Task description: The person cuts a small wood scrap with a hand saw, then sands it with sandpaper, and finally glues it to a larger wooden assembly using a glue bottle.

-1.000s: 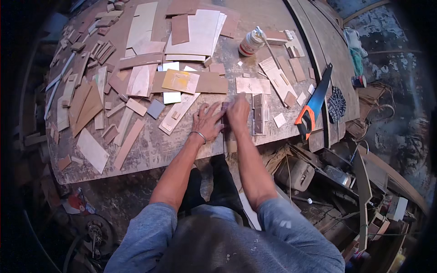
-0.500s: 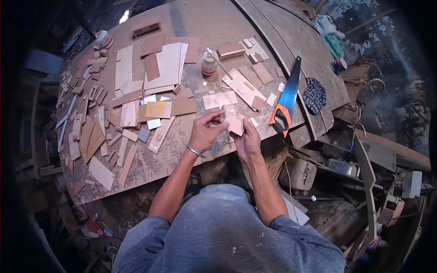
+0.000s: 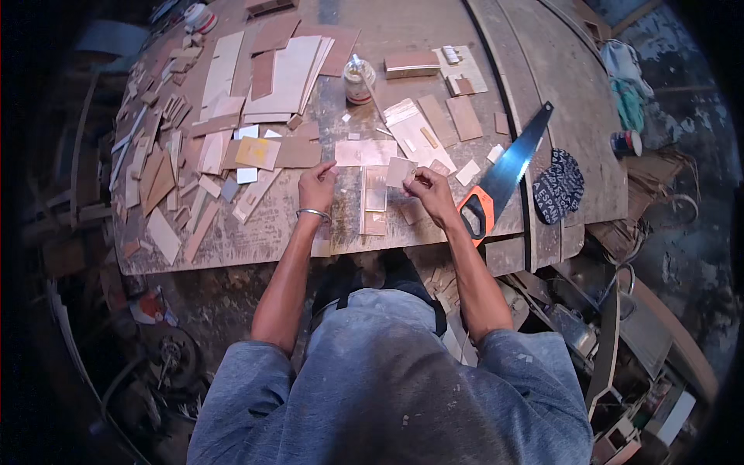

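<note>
In my right hand (image 3: 431,194) the fingers are pinched on a small, thin, square wood piece (image 3: 400,172), held just right of a narrow wooden assembly (image 3: 374,203). That assembly lies near the table's front edge, between my two hands. My left hand (image 3: 317,188) is to its left, thumb and fingers pressed together; anything in the pinch is too small to make out. Just beyond the assembly lies a pale rectangular wood strip (image 3: 364,152). A glue jar (image 3: 359,80) with a stick leaning by it stands farther back.
A handsaw (image 3: 508,178) with an orange and black handle lies right of my right hand, beside a dark patterned cloth cap (image 3: 558,186). Wood offcuts (image 3: 159,182) crowd the left of the table (image 3: 279,225). Stacked thin boards (image 3: 291,77) lie behind my left hand.
My hands have moved apart. The wood piece earlier held up near both hands is now in the right hand alone. The wooden assembly now shows on the table; the view has shifted.
</note>
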`<state>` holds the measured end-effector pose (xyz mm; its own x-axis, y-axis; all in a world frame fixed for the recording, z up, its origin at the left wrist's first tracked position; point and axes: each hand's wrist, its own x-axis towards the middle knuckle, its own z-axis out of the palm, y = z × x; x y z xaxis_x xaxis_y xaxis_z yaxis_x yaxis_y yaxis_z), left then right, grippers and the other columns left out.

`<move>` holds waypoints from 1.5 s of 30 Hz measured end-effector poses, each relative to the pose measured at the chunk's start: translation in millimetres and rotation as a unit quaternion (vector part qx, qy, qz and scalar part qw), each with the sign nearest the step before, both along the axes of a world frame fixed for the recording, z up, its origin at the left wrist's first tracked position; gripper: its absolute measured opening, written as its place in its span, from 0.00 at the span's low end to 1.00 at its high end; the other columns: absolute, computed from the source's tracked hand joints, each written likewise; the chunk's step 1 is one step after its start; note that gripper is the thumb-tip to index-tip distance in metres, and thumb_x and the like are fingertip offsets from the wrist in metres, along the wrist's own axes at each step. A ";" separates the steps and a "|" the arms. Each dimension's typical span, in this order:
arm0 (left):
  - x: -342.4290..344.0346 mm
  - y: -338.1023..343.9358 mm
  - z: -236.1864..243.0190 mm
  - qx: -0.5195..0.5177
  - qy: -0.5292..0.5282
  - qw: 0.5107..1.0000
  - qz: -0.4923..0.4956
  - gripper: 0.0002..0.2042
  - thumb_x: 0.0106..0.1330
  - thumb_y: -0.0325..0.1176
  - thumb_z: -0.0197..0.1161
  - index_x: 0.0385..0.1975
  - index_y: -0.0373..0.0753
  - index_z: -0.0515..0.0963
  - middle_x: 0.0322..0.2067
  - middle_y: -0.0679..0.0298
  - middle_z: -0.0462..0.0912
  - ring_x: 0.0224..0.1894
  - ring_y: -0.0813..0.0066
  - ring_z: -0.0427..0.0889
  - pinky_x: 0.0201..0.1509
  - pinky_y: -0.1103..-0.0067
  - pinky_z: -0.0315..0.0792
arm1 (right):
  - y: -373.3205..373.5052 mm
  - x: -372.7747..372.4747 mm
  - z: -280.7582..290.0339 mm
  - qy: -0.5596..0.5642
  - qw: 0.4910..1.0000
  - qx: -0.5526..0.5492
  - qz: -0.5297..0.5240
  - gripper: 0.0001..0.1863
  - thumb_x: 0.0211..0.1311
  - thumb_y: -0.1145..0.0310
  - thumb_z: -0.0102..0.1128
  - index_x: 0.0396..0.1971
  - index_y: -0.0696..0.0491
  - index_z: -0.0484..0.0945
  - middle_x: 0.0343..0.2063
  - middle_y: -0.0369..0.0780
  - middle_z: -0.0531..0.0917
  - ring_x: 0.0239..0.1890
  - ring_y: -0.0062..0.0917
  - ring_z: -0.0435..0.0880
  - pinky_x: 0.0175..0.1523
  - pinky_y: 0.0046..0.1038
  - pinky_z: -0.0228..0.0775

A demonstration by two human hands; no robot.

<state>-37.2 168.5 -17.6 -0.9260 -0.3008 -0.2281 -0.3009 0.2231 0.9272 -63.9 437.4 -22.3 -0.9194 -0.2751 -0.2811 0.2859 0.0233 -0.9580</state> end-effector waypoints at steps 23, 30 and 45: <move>9.2 46.5 -53.7 0.171 -0.074 0.981 0.046 0.18 0.67 0.32 0.66 0.54 0.30 0.79 0.47 0.57 0.85 0.47 0.76 0.83 0.52 0.80 0.76 | -28.4 -39.0 -70.7 0.307 0.931 0.162 0.117 0.12 0.51 0.82 0.63 0.38 0.61 0.81 0.36 0.49 0.83 0.43 0.43 0.83 0.48 0.36 0.76; 6.6 53.6 -51.1 0.148 -0.108 0.981 0.069 0.18 0.67 0.33 0.66 0.54 0.29 0.79 0.46 0.56 0.85 0.46 0.76 0.83 0.51 0.80 0.77 | -30.1 -40.0 -72.0 0.286 0.939 0.152 0.118 0.11 0.52 0.82 0.62 0.38 0.62 0.81 0.35 0.50 0.83 0.41 0.44 0.83 0.47 0.36 0.75; -8.2 59.1 -48.4 0.143 -0.133 0.974 0.112 0.19 0.61 0.35 0.73 0.45 0.27 0.81 0.40 0.57 0.87 0.41 0.77 0.84 0.47 0.82 0.77 | -29.7 -37.0 -78.7 0.265 0.940 0.180 0.121 0.14 0.54 0.82 0.61 0.42 0.61 0.80 0.40 0.49 0.82 0.45 0.42 0.82 0.51 0.34 0.75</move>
<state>-45.4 227.5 -65.9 -0.7407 -0.3779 -0.5554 -0.5503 -0.1329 0.8243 -100.9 407.8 -101.0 -0.8790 -0.4694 0.0840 -0.2847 0.3751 -0.8822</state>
